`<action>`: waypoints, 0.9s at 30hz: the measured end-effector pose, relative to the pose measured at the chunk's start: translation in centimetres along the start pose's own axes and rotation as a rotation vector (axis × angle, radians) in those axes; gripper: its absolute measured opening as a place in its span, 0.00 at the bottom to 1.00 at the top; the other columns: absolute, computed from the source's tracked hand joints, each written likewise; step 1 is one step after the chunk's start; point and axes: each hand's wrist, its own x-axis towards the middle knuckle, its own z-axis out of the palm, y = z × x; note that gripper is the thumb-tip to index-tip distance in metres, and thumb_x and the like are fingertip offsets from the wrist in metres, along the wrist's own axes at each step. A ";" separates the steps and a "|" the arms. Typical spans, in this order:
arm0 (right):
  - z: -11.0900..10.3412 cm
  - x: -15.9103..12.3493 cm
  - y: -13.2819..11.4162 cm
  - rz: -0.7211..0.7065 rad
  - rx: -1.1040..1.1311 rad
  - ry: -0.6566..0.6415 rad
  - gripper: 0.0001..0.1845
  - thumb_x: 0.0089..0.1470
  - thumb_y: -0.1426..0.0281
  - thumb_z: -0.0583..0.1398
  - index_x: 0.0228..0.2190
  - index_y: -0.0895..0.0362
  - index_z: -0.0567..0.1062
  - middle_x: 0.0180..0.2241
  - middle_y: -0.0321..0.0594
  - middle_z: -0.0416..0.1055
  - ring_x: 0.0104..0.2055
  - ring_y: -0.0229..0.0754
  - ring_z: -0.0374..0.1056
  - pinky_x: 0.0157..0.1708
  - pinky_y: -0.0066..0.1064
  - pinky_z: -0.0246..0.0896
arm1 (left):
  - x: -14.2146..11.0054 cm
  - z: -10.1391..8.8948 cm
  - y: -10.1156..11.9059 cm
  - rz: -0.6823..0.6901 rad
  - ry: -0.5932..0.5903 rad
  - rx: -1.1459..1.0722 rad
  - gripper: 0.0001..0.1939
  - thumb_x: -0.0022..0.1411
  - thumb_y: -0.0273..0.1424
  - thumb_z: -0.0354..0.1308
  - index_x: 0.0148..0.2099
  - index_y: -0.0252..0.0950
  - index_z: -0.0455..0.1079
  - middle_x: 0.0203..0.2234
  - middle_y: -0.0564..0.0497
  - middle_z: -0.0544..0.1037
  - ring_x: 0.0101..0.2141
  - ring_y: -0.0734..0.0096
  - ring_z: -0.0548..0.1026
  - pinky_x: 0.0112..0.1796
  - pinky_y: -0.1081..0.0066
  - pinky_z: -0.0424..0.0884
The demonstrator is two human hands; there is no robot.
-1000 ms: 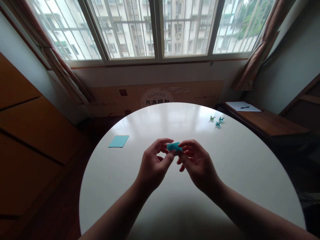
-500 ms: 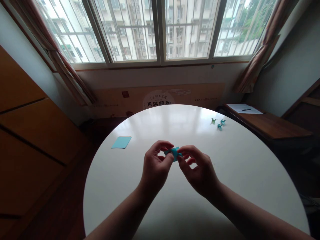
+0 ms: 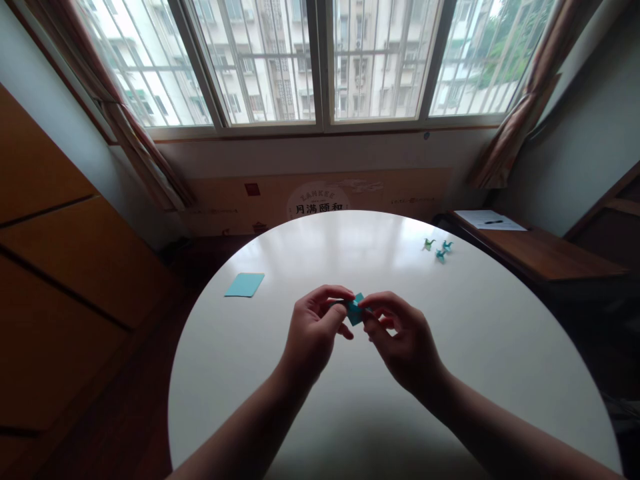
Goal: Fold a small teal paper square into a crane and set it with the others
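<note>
A small folded piece of teal origami paper (image 3: pixel 355 311) is held above the middle of the table between both hands. My left hand (image 3: pixel 317 323) pinches its left side with thumb and fingers. On its right side, my right hand (image 3: pixel 400 330) has thumb and fingertips closed on the paper. Fingers cover parts of the folds, so the full shape is hidden. Off to the left lies a stack of light blue square paper (image 3: pixel 245 285). Farther back on the right, three small paper cranes stand together: a green crane (image 3: pixel 429 245) and two blue ones, the nearer blue crane (image 3: pixel 441 255) among them.
The round white table (image 3: pixel 310 427) has a glossy top and a curved edge. Beyond its right rim stands a brown wooden side table (image 3: pixel 560 250) bearing a white sheet (image 3: pixel 483 217) and a dark pen. A barred window and tied curtains are behind.
The teal paper has shifted slightly and now shows a pointed, diamond-like outline between the fingers. Both hands have adjusted their pinch and moved slightly right in view.
</note>
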 end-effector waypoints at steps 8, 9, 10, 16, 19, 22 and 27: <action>-0.7 0.2 0.0 0.084 0.208 -0.021 0.09 0.54 0.76 0.61 0.36 0.54 0.78 0.30 0.37 0.75 0.27 0.37 0.71 0.23 0.27 0.71 | 0.0 -0.5 0.5 0.026 -0.204 0.009 0.11 0.55 0.30 0.67 0.42 0.35 0.76 0.34 0.47 0.77 0.32 0.67 0.75 0.23 0.74 0.75; -0.8 0.2 0.0 0.093 0.225 -0.019 0.09 0.53 0.76 0.61 0.36 0.54 0.78 0.30 0.36 0.74 0.27 0.37 0.71 0.23 0.27 0.70 | 0.0 -0.5 0.5 0.053 -0.213 0.030 0.11 0.54 0.28 0.67 0.42 0.35 0.76 0.35 0.47 0.77 0.32 0.67 0.76 0.23 0.74 0.76; -0.8 0.2 -0.1 0.097 0.235 -0.018 0.09 0.53 0.76 0.61 0.35 0.54 0.78 0.29 0.36 0.74 0.27 0.37 0.71 0.23 0.26 0.70 | 0.0 -0.6 0.5 0.077 -0.214 0.041 0.10 0.54 0.26 0.67 0.41 0.35 0.76 0.36 0.48 0.77 0.33 0.67 0.75 0.23 0.75 0.76; -1.1 0.3 -0.2 0.075 0.230 -0.052 0.09 0.54 0.76 0.61 0.35 0.54 0.79 0.30 0.36 0.74 0.29 0.37 0.71 0.24 0.26 0.70 | 0.2 -0.8 0.5 0.053 -0.195 -0.066 0.03 0.55 0.23 0.62 0.34 0.34 0.77 0.36 0.48 0.76 0.31 0.69 0.76 0.23 0.75 0.77; -1.2 0.3 -0.2 0.074 0.236 -0.044 0.08 0.55 0.76 0.61 0.35 0.54 0.79 0.31 0.36 0.74 0.29 0.37 0.70 0.24 0.26 0.69 | 0.3 -0.9 0.5 0.017 -0.202 -0.110 0.02 0.56 0.24 0.64 0.34 0.34 0.77 0.36 0.48 0.77 0.31 0.69 0.76 0.23 0.75 0.77; -1.1 0.4 -0.3 0.077 0.245 -0.035 0.10 0.54 0.77 0.60 0.36 0.53 0.78 0.30 0.36 0.74 0.29 0.37 0.70 0.24 0.25 0.69 | 0.3 -0.9 0.5 0.030 -0.212 -0.069 0.06 0.55 0.25 0.66 0.38 0.35 0.77 0.35 0.49 0.78 0.31 0.69 0.77 0.23 0.75 0.77; -0.6 0.5 -0.3 -0.005 0.136 0.002 0.12 0.51 0.79 0.60 0.37 0.53 0.77 0.30 0.35 0.75 0.28 0.35 0.69 0.23 0.23 0.67 | 0.5 -0.9 0.3 0.029 -0.179 0.030 0.09 0.56 0.25 0.64 0.41 0.34 0.76 0.30 0.50 0.79 0.30 0.68 0.76 0.25 0.73 0.78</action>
